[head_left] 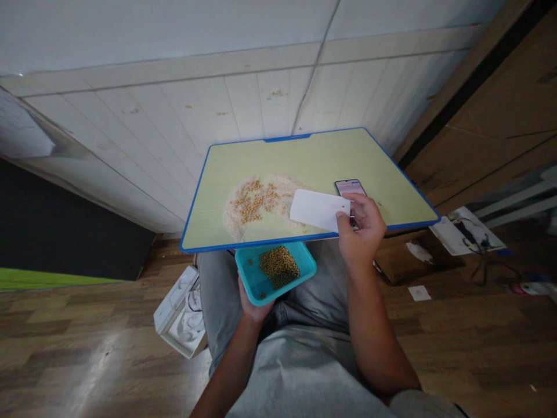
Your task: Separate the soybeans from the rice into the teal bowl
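My right hand point(361, 229) pinches a white card point(319, 209) and holds it flat just over the yellow-green tabletop point(304, 159), to the right of a pile of white rice mixed with yellow beans point(256, 200). My left hand point(252, 305) grips a teal square tray point(300, 258) from below, right under the table's near blue edge. A heap of beans point(279, 266) lies in that tray. A phone point(349, 187) lies on the table, partly behind my right hand.
The small blue-rimmed table stands over my lap, against a white panelled wall. On the wooden floor are a white box point(180, 313) at the left, and cardboard point(402, 255), papers and cables point(472, 235) at the right.
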Tool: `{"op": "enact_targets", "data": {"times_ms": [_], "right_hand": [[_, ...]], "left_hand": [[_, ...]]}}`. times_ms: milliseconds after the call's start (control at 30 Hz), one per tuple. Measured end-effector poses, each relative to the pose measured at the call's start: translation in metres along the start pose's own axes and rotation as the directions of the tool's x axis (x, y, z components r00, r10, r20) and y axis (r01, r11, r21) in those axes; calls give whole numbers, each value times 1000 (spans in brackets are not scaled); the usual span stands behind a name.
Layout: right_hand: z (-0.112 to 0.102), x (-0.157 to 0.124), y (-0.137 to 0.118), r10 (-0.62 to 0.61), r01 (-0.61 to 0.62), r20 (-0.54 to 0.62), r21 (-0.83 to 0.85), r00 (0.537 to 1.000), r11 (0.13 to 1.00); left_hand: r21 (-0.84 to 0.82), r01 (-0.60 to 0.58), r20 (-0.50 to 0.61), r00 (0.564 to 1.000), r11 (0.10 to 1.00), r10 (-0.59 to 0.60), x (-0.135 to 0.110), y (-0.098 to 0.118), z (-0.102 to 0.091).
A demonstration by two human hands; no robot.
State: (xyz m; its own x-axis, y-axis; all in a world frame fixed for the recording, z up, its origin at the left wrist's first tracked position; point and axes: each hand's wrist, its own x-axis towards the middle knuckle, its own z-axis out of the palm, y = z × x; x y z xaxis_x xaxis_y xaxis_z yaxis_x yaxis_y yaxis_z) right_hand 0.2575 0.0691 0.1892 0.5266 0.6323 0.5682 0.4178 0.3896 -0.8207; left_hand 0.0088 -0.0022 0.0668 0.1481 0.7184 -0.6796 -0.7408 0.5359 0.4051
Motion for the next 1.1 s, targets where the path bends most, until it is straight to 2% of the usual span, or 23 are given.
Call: {"op": "enact_targets", "data": {"times_ms": [267,567,733,933,1100], "right_hand": [[-1,2,-1,-12,11,-30,-30,999,999],[0,0,-1,12,-12,14,8,1000,1000],[0,-1,-2,18,-18,17,3,1000,1000],[1,-1,-2,7,-7,17,34,1000,999],[1,-1,0,17,-18,29,42,999,999]], "left_hand": [[63,-40,73,997,997,36,0,-1,-8],[-40,16,-8,1000,999,-16,-5,2,6],[-8,3,-25,1000,1000,-4,-2,0,5],[78,-27,37,999,997,24,0,-1,-2],[114,-29,7,1000,993,28,-1,-1,1]]}}
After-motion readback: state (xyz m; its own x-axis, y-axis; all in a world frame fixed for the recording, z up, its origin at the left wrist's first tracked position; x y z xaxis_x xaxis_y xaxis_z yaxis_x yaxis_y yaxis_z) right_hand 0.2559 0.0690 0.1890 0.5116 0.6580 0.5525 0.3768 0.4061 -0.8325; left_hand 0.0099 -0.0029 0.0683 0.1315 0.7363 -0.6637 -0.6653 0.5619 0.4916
